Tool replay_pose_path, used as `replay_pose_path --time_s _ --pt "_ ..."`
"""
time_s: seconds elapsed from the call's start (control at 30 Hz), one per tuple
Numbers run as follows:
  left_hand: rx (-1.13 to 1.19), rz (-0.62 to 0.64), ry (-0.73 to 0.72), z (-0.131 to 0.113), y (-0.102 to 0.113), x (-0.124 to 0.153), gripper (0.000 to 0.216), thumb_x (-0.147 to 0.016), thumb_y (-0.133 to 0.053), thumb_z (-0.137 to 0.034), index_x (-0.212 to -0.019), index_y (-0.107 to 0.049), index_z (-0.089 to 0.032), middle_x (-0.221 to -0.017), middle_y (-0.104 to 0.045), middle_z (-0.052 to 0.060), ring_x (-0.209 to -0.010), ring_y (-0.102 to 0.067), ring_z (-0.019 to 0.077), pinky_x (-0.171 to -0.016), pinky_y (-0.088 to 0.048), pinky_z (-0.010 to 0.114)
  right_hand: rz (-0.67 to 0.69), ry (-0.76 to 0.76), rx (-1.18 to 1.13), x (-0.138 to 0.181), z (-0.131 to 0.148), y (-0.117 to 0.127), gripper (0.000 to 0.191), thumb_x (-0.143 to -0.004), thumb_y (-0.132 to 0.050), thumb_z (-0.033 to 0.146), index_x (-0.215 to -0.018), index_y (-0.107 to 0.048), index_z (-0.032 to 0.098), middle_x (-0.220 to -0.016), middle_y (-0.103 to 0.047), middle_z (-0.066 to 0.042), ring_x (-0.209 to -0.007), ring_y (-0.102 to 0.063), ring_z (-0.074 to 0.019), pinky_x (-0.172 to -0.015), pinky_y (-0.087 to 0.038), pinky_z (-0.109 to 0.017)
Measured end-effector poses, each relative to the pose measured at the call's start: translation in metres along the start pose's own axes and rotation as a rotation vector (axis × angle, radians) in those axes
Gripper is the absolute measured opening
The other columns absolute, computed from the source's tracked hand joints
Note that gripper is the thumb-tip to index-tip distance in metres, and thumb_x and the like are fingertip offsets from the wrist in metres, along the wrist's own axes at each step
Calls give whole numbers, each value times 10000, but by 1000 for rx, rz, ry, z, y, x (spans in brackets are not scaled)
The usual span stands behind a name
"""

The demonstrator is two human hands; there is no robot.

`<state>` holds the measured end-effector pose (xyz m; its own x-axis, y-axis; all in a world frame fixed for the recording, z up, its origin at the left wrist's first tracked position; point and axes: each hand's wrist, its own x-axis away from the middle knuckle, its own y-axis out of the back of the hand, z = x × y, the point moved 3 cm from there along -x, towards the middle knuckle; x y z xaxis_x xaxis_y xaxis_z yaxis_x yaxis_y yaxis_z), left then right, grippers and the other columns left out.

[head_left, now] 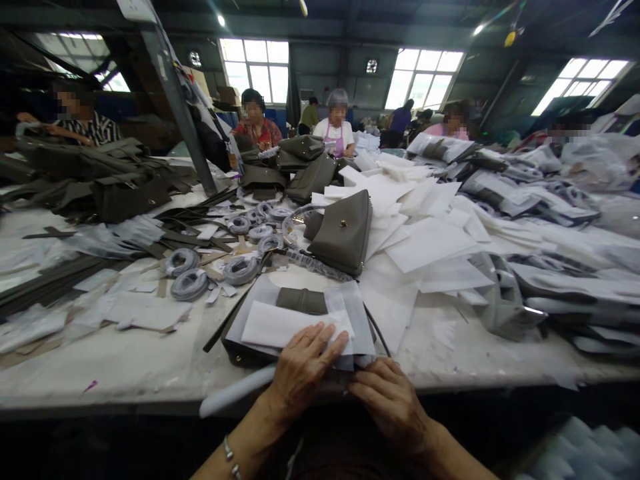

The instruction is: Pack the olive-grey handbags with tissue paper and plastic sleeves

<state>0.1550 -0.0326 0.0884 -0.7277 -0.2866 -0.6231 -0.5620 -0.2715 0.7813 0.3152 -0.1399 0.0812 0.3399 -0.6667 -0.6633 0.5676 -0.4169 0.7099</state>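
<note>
Coiled, wrapped straps [189, 285] lay on the bench [165, 363]. Right of them, near the front edge, was a dark bag [301, 301], partly covered by white sheets [273, 325]. The left hand [306, 360] rested open on these, grasping nothing; the right hand [390, 393] curled at the bag's near right corner, its hold unclear.

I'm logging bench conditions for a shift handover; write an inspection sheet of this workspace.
Surface: pale worktable, mostly covered.
Job's things: dark bag lying at the near edge, folded white sheet on top.
Clutter: wrapped coils, loose white sheets, grey device, other dark bags.
Hands: left hand flat on the folded sheet; right hand by the bag's near right corner, fingers curled, hold unclear.
Cables: nothing seen on tabletop.
Surroundings: co-workers across the table, windows behind.
</note>
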Motion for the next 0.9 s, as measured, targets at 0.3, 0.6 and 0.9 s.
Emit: replay_pose_path --time_s 0.3,0.6,0.9 --pt "12 15 -2 0 -1 -1 430 -1006 -379 -188 -1410 -510 -255 -1312 -638 64 -1212 -585 223 -1014 -487 369 149 20 252 41 -7 4 367 -1015 -362 154 -1270 -621 203 -1222 -692 -70 -1225 -564 -224 -1020 -464 -406" --pt "32 10 9 1 0 -1 434 -1014 -347 -188 -1406 -514 -271 -1313 -636 48 -1215 -580 215 -1022 -480 365 -70 -84 132 25 -6 -11 327 -986 -395 124 -1099 -687 217 -951 -727 -66 -883 -656 -204 -731 -486 -350" --pt "46 14 10 2 0 0 440 -994 -366 -165 -1392 -527 -260 -1311 -636 60 -1207 -582 216 -1007 -496 369 -57 -4 -99 -3 20 -9 279 -997 -349 111 -1042 -615 182 -771 -706 -44 -723 -649 -186 -694 -472 -366"
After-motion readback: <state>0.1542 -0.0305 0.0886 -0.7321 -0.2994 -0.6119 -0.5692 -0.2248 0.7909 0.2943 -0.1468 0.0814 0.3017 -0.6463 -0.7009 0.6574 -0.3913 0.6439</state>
